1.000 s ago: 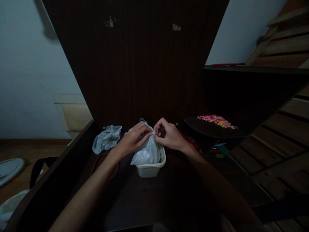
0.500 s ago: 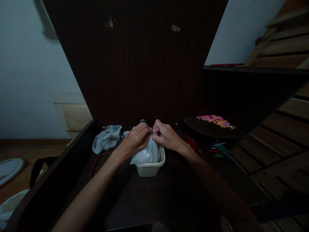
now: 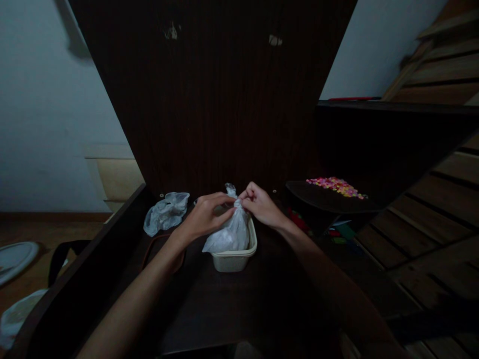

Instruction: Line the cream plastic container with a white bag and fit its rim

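A white, translucent plastic bag (image 3: 230, 237) with a bulging bottom sits in a pale rectangular tub (image 3: 232, 263). Its neck is gathered into a twisted knot just above the tub. My right hand (image 3: 260, 203) pinches this knot from the right, fingers curled. From the left, my left hand (image 3: 207, 214) has its thumb and fingertips against the bag's neck, with a gap between thumb and palm. What lies inside the bag cannot be made out. A crinkled bag end (image 3: 230, 189) sticks up behind the fingers.
A crumpled clear plastic bag (image 3: 166, 213) lies left of the tub, near a thin brown loop (image 3: 147, 252). Small pink and yellow pieces (image 3: 337, 186) are heaped on a dark corner shelf (image 3: 318, 197) at right. A raised side board (image 3: 86, 259) borders the dark desktop on the left.
My left hand has opened out and shifted slightly left, uncovering the bag's neck. The twisted knot now shows between the hands. My right hand keeps its pinch.
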Demonstrator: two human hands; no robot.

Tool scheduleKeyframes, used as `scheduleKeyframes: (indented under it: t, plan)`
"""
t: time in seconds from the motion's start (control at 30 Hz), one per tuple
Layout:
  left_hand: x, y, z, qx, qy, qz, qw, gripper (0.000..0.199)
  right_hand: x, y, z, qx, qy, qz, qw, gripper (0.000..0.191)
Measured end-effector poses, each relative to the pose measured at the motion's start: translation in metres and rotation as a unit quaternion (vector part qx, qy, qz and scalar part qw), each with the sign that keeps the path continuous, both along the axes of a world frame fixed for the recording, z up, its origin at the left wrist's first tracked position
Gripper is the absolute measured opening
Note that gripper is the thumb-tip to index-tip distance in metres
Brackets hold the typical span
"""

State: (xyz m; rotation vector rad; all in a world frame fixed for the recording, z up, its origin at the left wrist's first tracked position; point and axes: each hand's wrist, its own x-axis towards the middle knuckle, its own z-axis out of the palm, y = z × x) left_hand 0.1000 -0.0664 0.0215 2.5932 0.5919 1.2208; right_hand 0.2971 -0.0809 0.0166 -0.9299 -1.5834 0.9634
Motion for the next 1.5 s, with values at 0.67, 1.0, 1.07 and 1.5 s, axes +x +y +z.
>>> scheduleKeyframes:
  t: [0.67, 1.0, 1.07, 1.5]
  plan:
    - [0.005, -0.006, -0.003, 0.079, 0.090, 0.077, 0.990, 0.009, -0.006, -0.009, 0.003, -0.048, 0.030, 0.046, 0.997, 0.027]
    - [0.007, -0.004, -0.008, 0.020, 0.024, 0.091, 0.995, 0.010, -0.008, -0.015, -0.005, 0.048, -0.039, -0.030, 0.998, 0.034]
    - [0.008, -0.004, -0.008, 0.006, 0.010, 0.091, 0.996, 0.009, -0.007, -0.014, -0.006, 0.057, -0.055, -0.033, 0.996, 0.034]
    - [-0.004, -0.001, 0.003, 0.040, 0.061, -0.012, 0.997, 0.019, 0.003, -0.009, 0.005, 0.041, -0.047, 0.036, 0.997, 0.031]
